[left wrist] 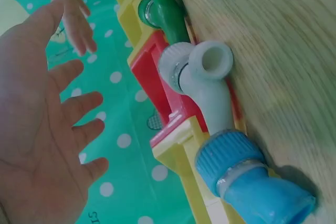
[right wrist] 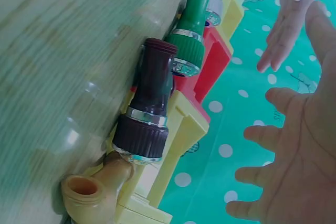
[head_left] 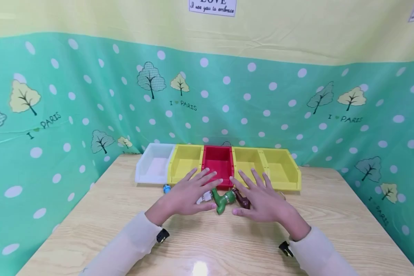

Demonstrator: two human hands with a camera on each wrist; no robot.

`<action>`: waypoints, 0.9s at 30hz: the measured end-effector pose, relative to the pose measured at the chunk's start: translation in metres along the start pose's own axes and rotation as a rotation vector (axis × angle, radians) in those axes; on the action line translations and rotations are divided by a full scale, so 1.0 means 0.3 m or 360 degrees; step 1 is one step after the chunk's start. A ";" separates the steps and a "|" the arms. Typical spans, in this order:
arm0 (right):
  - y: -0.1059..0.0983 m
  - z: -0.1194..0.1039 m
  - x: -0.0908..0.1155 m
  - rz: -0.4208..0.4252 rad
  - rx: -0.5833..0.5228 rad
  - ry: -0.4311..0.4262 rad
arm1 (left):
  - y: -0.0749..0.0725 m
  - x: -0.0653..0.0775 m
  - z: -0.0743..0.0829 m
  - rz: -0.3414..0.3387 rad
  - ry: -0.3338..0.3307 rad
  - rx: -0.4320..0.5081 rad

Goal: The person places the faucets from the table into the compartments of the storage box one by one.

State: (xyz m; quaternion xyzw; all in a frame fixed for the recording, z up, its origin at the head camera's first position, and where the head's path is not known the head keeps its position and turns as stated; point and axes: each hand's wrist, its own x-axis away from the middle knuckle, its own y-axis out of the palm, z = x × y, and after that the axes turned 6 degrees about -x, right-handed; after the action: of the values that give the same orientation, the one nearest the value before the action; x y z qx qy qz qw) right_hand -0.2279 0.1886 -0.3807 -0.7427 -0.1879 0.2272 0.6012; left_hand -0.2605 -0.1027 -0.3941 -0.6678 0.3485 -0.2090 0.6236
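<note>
1. Green elbow piece (head_left: pixel 221 201) lies on the table (head_left: pixel 227 245) between the left hand (head_left: pixel 189 194) and the right hand (head_left: pixel 263 201); both grips are released, fingers straight and spread.
2. Near the left hand lie a white piece (left wrist: pixel 209 100) and a blue piece (left wrist: pixel 265 190); near the right, a maroon piece (right wrist: pixel 149 93) and a tan piece (right wrist: pixel 107 184).
3. Beyond the fingertips, bins stand in a row: red bin (head_left: pixel 218 158) central, floor showing; yellow bin (head_left: pixel 187 155) and white bin (head_left: pixel 156 164) leftward, two yellow bins (head_left: pixel 279 163) rightward.
4. Behind them hangs a dotted curtain (head_left: pixel 236 134).
</note>
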 end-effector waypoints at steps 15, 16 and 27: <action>0.007 0.063 0.014 0.0012 -0.0004 -0.0064 | 0.009 0.031 -0.082 0.0079 -0.0262 -0.0005; 0.006 0.068 0.018 0.0017 -0.0004 -0.0072 | 0.010 0.034 -0.091 0.0088 -0.0292 0.0001; 0.004 0.154 0.070 0.0108 0.0102 -0.0149 | 0.044 0.077 -0.256 0.0215 -0.0585 0.0111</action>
State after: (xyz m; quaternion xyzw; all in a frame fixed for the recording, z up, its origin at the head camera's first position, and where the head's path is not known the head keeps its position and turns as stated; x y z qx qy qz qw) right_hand -0.2366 0.2373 -0.3923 -0.7176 -0.1830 0.2880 0.6072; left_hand -0.3026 -0.1721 -0.4003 -0.6478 0.2654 -0.0532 0.7120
